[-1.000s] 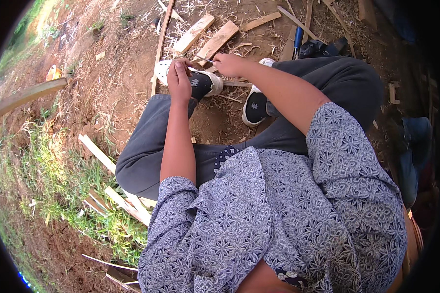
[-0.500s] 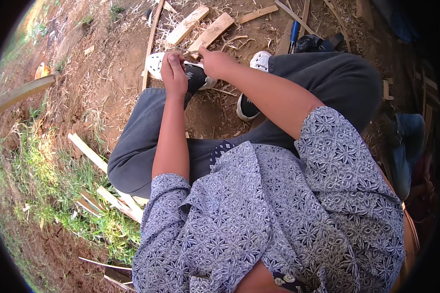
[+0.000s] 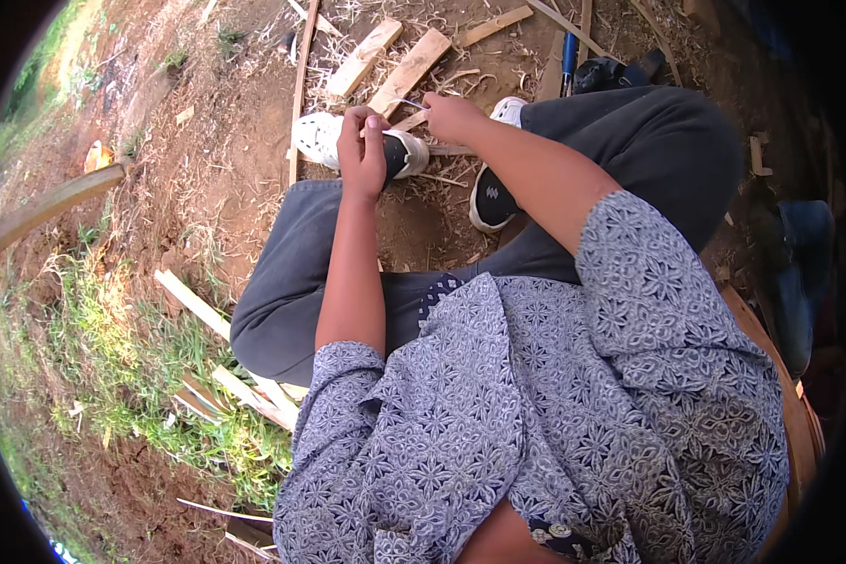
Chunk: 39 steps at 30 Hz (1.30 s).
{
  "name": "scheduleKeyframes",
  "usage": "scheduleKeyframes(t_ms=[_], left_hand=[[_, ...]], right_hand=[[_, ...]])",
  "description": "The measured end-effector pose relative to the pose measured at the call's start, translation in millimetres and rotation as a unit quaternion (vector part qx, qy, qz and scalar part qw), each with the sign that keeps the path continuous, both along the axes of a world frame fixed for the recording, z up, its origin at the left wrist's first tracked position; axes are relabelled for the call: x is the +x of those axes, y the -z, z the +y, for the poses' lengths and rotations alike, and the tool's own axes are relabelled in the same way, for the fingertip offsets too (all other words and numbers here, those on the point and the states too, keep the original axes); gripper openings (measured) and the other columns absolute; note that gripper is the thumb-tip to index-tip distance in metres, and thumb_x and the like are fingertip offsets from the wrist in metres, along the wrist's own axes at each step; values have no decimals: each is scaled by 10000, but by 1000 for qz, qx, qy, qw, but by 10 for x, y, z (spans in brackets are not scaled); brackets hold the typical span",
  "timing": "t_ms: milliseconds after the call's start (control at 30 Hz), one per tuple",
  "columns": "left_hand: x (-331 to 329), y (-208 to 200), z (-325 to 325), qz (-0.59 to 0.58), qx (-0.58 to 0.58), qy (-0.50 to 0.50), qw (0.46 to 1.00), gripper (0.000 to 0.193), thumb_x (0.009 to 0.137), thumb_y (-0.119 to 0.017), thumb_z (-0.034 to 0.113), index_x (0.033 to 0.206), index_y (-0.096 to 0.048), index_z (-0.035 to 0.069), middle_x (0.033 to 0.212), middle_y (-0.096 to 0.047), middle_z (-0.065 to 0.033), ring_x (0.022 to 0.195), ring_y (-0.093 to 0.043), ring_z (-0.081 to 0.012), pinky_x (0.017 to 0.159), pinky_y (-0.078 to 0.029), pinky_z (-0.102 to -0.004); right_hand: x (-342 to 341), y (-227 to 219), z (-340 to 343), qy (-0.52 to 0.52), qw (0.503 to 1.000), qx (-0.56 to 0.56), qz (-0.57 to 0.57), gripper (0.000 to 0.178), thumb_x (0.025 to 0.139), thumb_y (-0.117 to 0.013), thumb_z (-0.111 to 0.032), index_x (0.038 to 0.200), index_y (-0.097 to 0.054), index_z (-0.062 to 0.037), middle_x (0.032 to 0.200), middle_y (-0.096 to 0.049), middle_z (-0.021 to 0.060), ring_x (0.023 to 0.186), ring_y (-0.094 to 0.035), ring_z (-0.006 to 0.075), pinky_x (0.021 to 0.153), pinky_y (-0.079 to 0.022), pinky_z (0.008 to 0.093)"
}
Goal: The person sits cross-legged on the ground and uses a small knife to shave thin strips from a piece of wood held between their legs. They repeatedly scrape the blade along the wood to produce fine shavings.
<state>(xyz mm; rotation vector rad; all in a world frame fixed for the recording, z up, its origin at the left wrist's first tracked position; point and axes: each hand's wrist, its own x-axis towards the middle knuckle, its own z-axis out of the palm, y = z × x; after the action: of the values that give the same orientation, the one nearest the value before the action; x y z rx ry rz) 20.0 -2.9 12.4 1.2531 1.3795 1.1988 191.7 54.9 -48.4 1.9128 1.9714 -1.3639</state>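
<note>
My left hand is closed above the white-and-black shoe on my left foot, thumb pressed against curled fingers. Whatever it grips is mostly hidden. To its right my right hand is closed in a pinch, the forearm crossing over my right leg. A thin, pale, slightly curved sliver runs from my right fingertips toward the left hand. Whether it is a wood strip or a blade is too small to tell. Just beyond the hands lie flat wooden pieces on the ground.
Wood shavings and another short board lie on the brown soil ahead. A blue-handled tool stands beside dark cloth at the upper right. Long wooden strips rest on grass at left. A curved pole juts in from the left edge.
My hands have drawn apart, the right one moving rightward, and the thin sliver shows between them. The whole view has shifted slightly.
</note>
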Motion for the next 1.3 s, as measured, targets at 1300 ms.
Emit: scheduleKeyframes(t_ms=[1300], left_hand=[[-99,131,-4,51,37,-2,998,357,1128,-448,300,928,-592,41,811,-558,-2,665,-505,-61,617,-427,-245]], right_hand=[[-169,-379,-92,-32,998,7,62,371,1000,-585,-293,1345,-611,-160,1238,-709,170,1161,-677,362,948,-539,497]])
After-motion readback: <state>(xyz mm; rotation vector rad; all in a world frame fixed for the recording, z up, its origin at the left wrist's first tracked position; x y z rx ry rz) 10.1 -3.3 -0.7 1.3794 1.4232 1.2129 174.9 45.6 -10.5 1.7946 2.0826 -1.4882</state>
